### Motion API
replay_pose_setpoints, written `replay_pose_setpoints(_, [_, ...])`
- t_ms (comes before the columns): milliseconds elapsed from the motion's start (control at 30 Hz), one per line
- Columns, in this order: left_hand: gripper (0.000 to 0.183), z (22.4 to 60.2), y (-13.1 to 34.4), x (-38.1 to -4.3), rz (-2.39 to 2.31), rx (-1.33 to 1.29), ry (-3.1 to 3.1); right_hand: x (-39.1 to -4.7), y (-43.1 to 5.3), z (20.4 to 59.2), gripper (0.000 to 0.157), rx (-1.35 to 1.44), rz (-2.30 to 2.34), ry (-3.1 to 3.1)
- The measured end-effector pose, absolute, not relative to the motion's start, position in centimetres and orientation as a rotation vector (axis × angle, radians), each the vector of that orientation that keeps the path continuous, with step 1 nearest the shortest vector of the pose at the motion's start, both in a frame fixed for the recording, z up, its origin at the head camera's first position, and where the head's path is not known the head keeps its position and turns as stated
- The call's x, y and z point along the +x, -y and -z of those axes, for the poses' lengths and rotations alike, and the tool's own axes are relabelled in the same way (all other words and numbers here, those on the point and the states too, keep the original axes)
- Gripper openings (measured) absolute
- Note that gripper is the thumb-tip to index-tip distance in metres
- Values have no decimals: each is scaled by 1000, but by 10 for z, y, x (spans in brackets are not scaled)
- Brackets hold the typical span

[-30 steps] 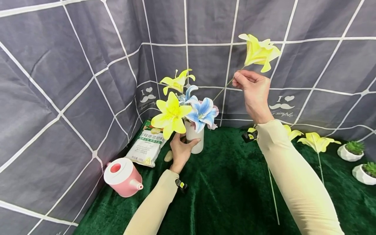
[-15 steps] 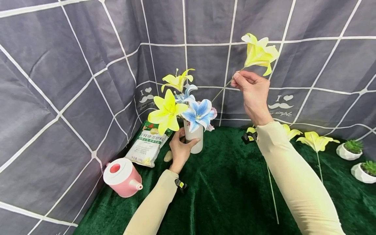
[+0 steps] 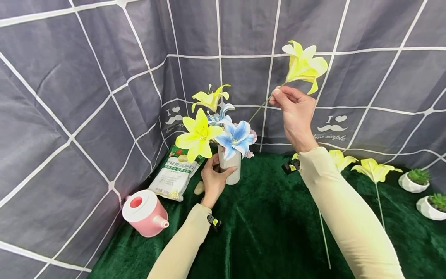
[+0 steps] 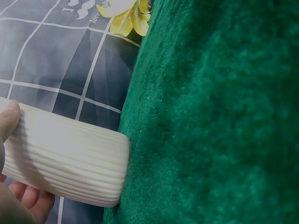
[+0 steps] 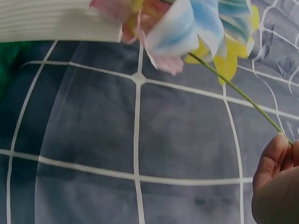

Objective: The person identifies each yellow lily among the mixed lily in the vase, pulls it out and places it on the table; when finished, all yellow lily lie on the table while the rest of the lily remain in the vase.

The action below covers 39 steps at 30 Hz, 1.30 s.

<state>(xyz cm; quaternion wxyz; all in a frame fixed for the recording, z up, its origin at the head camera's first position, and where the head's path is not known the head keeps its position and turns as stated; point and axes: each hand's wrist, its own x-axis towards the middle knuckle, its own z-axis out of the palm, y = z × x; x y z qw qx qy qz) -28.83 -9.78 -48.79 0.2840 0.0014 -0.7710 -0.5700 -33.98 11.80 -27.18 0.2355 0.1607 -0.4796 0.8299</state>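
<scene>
A person's left hand (image 3: pixel 213 177) holds a white vase (image 3: pixel 234 170) with thin lines down its sides. The thumb is on one side and the other fingers curl around the far side. The vase stands up straight on a dark green cloth (image 3: pixel 271 232), near the back wall of grey curtain (image 3: pixel 244 77) with white lines. The right hand (image 3: pixel 299 112) is up high, and its fingers pinch a thin green stem (image 3: pixel 258 113) close under the bloom of a yellow lily (image 3: pixel 306 68). The bloom is just above the hand, well apart from the vase. The stem slants down to the left and goes behind a blue and white lily (image 3: pixel 235 139), so one cannot tell where its low end is. More flowers are in the vase: a wide yellow lily in front (image 3: pixel 198 135), another yellow lily behind it (image 3: pixel 210 99), a second blue flower (image 3: pixel 220 116) and a bit of pink flower (image 3: pixel 253 136). On the left, a pink watering can (image 3: pixel 145 217) with a white top sits by the curtain. A white and green bag (image 3: pixel 170 180) lies behind it, and a smooth tan stone (image 3: pixel 199 188) is between the bag and the left hand. On the right, two loose yellow lilies (image 3: pixel 374 169) lie by the person's sleeve (image 3: pixel 343 211), and two small green plants (image 3: pixel 419 176) sit in white pots (image 3: pixel 413 186).
</scene>
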Motion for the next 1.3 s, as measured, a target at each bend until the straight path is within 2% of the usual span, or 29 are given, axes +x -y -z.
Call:
replay_pose_setpoints(200, [63, 486, 97, -288, 1531, 10, 2067, -337, -116, 266, 6, 445, -2271, 1252])
replay_pose_setpoints(533, [66, 486, 100, -290, 1558, 23, 2067, -328, -150, 262, 12, 441, -2338, 1057])
replay_pose_setpoints(733, [66, 488, 104, -291, 1558, 17, 2072, -325, -163, 268, 15, 441, -2376, 922])
replay_pose_setpoints(1067, [65, 488, 104, -294, 1536, 30, 2074, -329, -162, 291, 7, 362, -2374, 1051])
replay_pose_setpoints(1300, [65, 488, 104, -293, 1560, 38, 2075, -325, -184, 293, 16, 342, -2411, 906])
